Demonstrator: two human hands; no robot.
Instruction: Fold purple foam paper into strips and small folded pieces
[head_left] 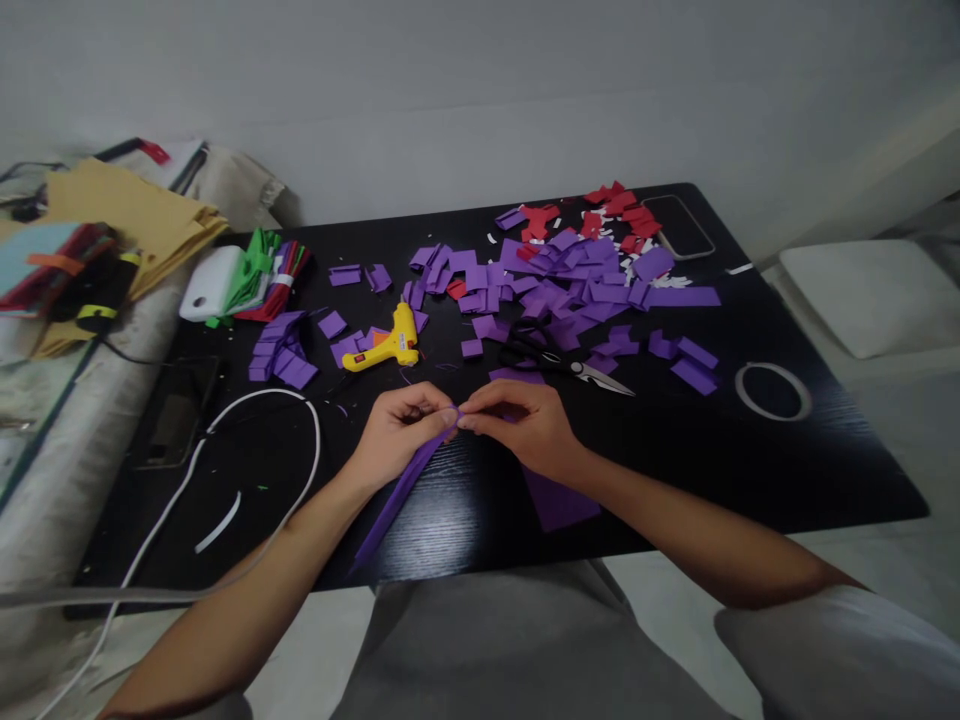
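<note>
My left hand and my right hand meet above the black table, fingertips pinched together. Between them is one end of a long purple paper strip, whose tail slants down to the table's front edge. Beneath my right hand lies another purple sheet, partly covered by the hand. A yellow glue gun rests just beyond my left hand. Scissors with black handles lie past my right hand, blades pointing right. Many purple paper pieces are heaped behind them.
Red paper pieces and white scraps lie at the back right. A tape ring is on the right. A white cable loops across the left side, near a dark phone. Bundled green strips stand at the back left.
</note>
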